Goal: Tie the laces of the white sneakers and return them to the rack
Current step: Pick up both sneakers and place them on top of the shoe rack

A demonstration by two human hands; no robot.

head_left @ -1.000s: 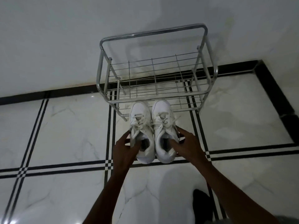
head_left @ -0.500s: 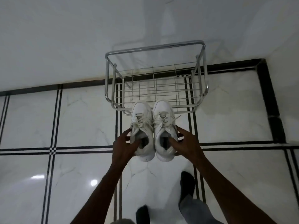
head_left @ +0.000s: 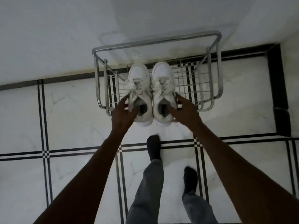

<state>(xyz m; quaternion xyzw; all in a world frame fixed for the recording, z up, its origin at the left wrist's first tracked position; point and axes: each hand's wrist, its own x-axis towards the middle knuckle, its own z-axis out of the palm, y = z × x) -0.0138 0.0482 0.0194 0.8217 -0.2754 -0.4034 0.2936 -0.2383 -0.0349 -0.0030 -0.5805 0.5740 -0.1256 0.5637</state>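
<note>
Two white sneakers are held side by side, toes pointing away from me, over the top shelf of a chrome wire rack (head_left: 216,65). My left hand (head_left: 123,113) grips the heel collar of the left sneaker (head_left: 139,84), thumb inside the opening. My right hand (head_left: 184,110) grips the heel collar of the right sneaker (head_left: 163,81) the same way. Both shoes have their laces tied over the tongue. Their toes are above the rack's wire grid, and their heels stick out past its front rail.
The rack stands against a white wall (head_left: 80,38) on a white marble floor (head_left: 72,113) with black inlay lines. My feet in dark socks (head_left: 153,147) and grey trouser legs stand just in front of the rack.
I have stepped closer and carried both sneakers forward, from in front of the rack to over its top shelf. My legs and feet have come into view.
</note>
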